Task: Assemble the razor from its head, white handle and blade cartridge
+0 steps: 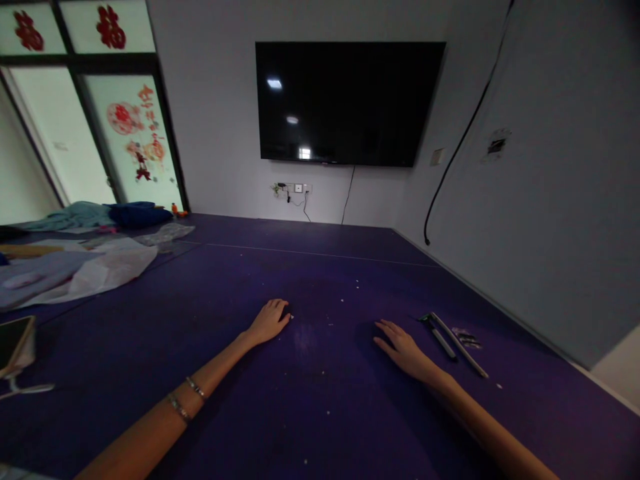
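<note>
My left hand (270,321) is palm down on the purple tabletop (300,413), thumb apart from the fingers and nothing visible in its grasp. A tiny white scrap (292,317) lies by its thumb tip. My right hand (404,349) is held low over the surface to the right, fingers stretched out and holding nothing; whether it touches the table I cannot tell. Just right of it are a slim dark tool with a green end (441,340), a long pale curved strip (463,348) and a small dark patterned packet (467,338).
Several white specks dot the surface. At the left lie a phone-like device (17,347) with a white strap, white plastic sheeting (115,270) and folded blue cloth (137,213). A black cable (463,137) hangs down the right wall; a television (350,103) is mounted ahead.
</note>
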Available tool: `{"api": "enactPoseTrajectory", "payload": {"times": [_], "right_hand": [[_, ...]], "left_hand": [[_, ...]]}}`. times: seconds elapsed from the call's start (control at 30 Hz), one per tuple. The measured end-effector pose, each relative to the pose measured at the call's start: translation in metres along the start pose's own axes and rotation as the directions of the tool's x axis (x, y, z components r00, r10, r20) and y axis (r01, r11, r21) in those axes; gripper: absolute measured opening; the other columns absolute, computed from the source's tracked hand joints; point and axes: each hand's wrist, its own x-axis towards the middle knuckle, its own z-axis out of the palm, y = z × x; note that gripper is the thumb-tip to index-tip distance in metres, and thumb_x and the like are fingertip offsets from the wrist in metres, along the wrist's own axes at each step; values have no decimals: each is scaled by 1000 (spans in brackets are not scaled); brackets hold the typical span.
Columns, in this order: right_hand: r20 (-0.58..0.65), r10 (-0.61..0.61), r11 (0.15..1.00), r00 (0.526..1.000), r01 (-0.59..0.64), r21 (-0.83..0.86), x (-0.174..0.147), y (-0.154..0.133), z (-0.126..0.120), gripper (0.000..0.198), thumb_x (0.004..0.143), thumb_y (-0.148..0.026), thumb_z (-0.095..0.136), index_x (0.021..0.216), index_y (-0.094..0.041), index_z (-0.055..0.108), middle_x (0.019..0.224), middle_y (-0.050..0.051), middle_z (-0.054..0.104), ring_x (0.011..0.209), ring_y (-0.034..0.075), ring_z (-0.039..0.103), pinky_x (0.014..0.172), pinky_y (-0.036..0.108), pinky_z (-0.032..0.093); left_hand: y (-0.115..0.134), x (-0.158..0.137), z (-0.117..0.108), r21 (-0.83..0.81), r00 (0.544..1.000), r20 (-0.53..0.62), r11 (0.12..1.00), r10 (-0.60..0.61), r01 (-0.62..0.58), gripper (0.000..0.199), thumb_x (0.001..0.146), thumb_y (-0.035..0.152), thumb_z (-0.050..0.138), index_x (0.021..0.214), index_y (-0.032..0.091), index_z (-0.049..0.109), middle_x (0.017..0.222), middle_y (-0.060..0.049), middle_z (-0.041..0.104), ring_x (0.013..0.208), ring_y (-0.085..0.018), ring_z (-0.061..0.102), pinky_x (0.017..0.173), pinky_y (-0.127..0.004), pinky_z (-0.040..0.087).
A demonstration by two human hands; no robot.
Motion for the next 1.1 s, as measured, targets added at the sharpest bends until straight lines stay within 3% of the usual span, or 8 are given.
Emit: {"api": "enactPoseTrajectory", "payload": {"times": [0.27,0.5,0.87,1.1], "right_hand": [[-6,-12,997,1000,11,-72,-6,3,6,58,85,-54,31,128,-18,47,138,11,39,128,27,31,103,43,27],[-24,-8,999,1000,7,-45,-7,2,6,54,86,-51,32,127,-19,48,138,10,39,129,26,30,104,45,26],[-33,-19,1000,999,19,-21,-9,0,3,54,87,-51,30,126,-20,49,138,9,40,129,26,29,105,46,26],[-11,-27,998,1000,26,-59,-9,-2,2,55,88,-51,27,127,-18,48,138,10,39,130,25,29,105,44,25]], "left_hand": [[0,0,2,34,1000,7,999,9,-9,31,84,33,39,105,15,53,112,-12,54,109,-24,47,94,-40,36],[0,-2,4,48,1000,-1,999,-20,20,43,85,36,38,120,11,44,120,-15,51,112,-25,46,95,-41,35],[2,-2,3,44,1000,10,999,-12,12,39,86,36,36,114,13,49,117,-14,53,112,-25,46,96,-42,34],[-1,-2,7,68,1000,3,998,-14,13,49,86,37,34,127,10,40,125,-17,48,118,-27,42,98,-43,32]]}}
